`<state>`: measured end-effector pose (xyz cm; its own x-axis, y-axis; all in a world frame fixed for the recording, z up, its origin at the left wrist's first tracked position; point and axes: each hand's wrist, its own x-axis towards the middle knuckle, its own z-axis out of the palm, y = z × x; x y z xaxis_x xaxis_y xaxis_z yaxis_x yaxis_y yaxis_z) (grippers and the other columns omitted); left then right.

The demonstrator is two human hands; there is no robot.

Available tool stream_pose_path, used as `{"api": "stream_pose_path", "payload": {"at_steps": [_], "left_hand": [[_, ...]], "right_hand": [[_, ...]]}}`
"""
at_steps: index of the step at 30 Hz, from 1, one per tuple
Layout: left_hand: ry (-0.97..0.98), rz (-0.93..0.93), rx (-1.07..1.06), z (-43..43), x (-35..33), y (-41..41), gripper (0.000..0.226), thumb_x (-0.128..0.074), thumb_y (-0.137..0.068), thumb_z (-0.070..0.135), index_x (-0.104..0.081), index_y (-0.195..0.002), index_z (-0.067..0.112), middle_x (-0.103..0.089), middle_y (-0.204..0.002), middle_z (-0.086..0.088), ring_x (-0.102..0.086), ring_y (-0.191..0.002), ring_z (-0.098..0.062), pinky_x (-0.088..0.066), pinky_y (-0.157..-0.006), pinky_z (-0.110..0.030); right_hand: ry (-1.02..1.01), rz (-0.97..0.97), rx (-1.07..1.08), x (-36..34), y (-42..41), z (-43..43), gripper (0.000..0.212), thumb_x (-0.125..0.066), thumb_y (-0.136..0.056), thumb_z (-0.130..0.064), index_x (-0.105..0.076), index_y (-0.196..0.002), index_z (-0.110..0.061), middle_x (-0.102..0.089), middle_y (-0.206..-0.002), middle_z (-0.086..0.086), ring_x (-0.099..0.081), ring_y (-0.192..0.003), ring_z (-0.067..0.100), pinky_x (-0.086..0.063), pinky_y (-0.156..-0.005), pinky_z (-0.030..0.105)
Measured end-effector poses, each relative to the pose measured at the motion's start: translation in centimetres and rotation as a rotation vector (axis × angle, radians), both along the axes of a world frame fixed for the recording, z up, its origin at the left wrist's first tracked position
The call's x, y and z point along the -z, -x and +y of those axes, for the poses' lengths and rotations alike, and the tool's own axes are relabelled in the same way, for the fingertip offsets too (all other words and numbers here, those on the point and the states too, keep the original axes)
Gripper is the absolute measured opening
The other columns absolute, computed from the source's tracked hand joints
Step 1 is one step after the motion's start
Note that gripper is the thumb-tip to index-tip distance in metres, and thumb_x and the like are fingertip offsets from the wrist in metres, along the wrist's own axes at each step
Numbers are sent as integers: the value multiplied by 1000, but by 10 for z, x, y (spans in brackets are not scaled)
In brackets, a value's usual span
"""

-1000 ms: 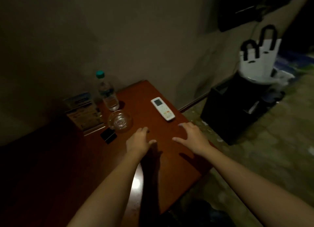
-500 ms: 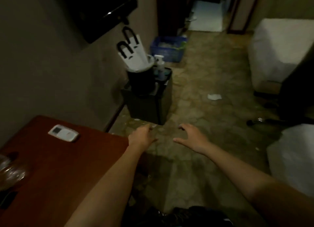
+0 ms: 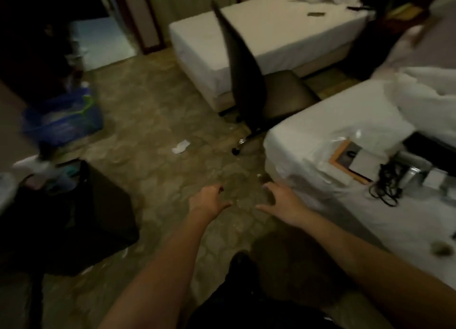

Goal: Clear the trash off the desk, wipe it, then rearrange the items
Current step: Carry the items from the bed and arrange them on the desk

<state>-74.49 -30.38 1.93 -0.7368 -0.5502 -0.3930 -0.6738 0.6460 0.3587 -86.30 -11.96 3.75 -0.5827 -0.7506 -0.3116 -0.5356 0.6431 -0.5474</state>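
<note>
Room: dim bedroom; patterned floor (image 3: pixel 153 170) filled the middle of the view; left edge blurred.
Lower left: black cabinet (image 3: pixel 106 220) stood on the floor; blurred items on its top, not identifiable.
Left, further back: blue basket (image 3: pixel 61 124) on the floor, contents unclear.
Mid floor: white paper scrap (image 3: pixel 181 147) lay alone, well apart from both hands.
Left hand (image 3: pixel 207 201): empty; fingers loosely curled, thumb out toward the other hand; held in the air above the floor.
Centre back: office chair (image 3: pixel 249 82) stood between the two beds.
Right hand (image 3: pixel 281 203): empty; fingers spread and relaxed; near the corner of the near bed (image 3: pixel 308 151), not touching it.
Right: far bed (image 3: pixel 271 32) behind the chair; on the near bed a tray (image 3: pixel 350 158) and a black cord (image 3: pixel 385 188), just beside each other.
Desk: not in view; its surface could not be checked.
Progress (judgement): neither trash nor cloth was in hand; no step could be confirmed done; clearing, wiping and rearranging all had to be counted as open.
</note>
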Motion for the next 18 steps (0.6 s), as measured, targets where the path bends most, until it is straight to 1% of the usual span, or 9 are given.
{"api": "stream_pose_path", "payload": {"at_steps": [3,5,7,9,14,18], "left_hand": [[23,13,187,-10,6,77,54,-70,-81,48,-55,-126,22,-59,-128,-2,-55,-118,-22,-48,-95,-38],[38,29,311,-9,8,127,52,-69,-82,48,-54,-124,22,-58,-129,-1,-55,-119,-22,-47,-95,-38],[26,42,431,-1,10,170,50,-69,-82,48,-54,-122,21,-58,-127,-1,-55,-117,-23,-47,-94,-39],[16,52,549,14,12,207,51,-68,-82,48,-54,-124,22,-57,-127,0,-55,-116,-23,-47,-93,-38],[-21,27,808,68,24,271,54,-69,-82,46,-54,-126,19,-58,-126,0,-54,-116,-20,-45,-93,-35],[-25,-34,993,120,42,312,53,-69,-83,44,-52,-126,20,-57,-128,-2,-53,-118,-20,-45,-95,-35]], "right_hand": [[8,19,165,6,39,15,64,-65,-84,-48,-44,-136,-17,-46,-138,4,-45,-126,23,-39,-103,38],[-14,13,284,8,58,28,65,-65,-85,-46,-42,-138,-16,-44,-141,4,-43,-127,22,-37,-104,34],[-29,7,416,10,73,44,63,-66,-85,-45,-44,-136,-17,-46,-139,3,-45,-125,20,-39,-100,31],[-25,6,564,13,84,63,62,-67,-83,-46,-46,-134,-17,-48,-135,3,-48,-122,21,-42,-99,33],[-27,-20,871,22,92,115,57,-70,-81,-43,-51,-128,-15,-52,-128,6,-50,-118,22,-40,-96,29],[-38,-88,1060,36,103,157,61,-71,-80,-47,-50,-129,-18,-49,-131,3,-48,-120,20,-43,-98,33]]}}
